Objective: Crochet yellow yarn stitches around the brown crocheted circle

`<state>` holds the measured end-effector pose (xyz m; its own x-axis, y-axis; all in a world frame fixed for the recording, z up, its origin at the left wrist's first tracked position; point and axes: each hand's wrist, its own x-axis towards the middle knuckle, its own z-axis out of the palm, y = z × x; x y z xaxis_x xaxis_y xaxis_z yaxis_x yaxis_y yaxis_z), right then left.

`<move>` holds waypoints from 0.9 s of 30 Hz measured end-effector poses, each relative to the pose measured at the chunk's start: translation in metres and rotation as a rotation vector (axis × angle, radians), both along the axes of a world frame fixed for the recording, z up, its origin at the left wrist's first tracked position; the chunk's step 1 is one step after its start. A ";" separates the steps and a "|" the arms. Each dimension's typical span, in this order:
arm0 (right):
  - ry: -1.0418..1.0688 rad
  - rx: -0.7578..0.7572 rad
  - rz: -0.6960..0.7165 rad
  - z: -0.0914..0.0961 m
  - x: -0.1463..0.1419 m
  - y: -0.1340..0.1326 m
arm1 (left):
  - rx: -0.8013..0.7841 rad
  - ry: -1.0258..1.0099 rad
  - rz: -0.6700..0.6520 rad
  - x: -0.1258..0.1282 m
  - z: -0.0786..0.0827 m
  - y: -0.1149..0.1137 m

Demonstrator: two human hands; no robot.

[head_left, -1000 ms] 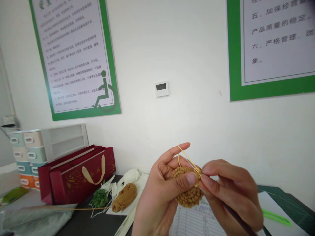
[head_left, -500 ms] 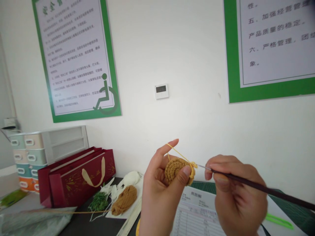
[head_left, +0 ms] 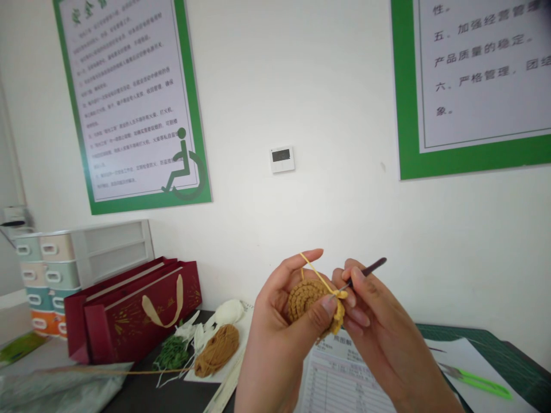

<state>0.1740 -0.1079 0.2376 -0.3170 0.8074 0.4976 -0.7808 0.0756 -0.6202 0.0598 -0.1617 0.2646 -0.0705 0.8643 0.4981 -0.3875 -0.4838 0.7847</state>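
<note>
A round brown crochet piece point(head_left: 305, 299) with a yellow edge is pinched between the thumb and fingers of my left hand point(head_left: 282, 327). Yellow yarn point(head_left: 316, 271) runs over my raised left index finger down to the piece's right edge. My right hand point(head_left: 379, 327) grips a dark-handled crochet hook point(head_left: 365, 271), its handle now pointing up and to the right. The metal tip meets the yellow stitches beside my left thumb. Part of the piece's lower side is hidden by that thumb.
Below my hands lies a printed sheet point(head_left: 340, 378). To the left are a brown yarn ball point(head_left: 217, 350), green yarn point(head_left: 172, 353), white yarn point(head_left: 229, 311), a red gift bag point(head_left: 138, 315) and a drawer unit point(head_left: 55, 275). Green-handled scissors point(head_left: 482, 381) rest on paper over a green mat point(head_left: 465, 332).
My right hand has moved left, close against the crochet piece, and turned so the hook's handle swings from low right to upper right. My left hand has shifted only slightly.
</note>
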 end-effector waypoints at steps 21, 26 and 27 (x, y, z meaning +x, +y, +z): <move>-0.055 0.775 -0.874 -0.013 -0.003 0.004 | -0.043 0.007 0.180 0.012 0.003 -0.012; -0.240 1.125 -1.551 -0.022 0.014 0.002 | -0.130 -0.059 0.079 0.016 -0.001 -0.010; -0.215 1.109 -1.547 -0.023 0.014 0.002 | -0.183 -0.093 -0.024 0.015 -0.001 -0.010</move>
<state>0.1885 -0.1064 0.2141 0.1445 -0.2009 0.9689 0.4180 0.8999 0.1243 0.0748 -0.1719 0.2635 -0.0874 0.9417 0.3248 -0.4722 -0.3263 0.8189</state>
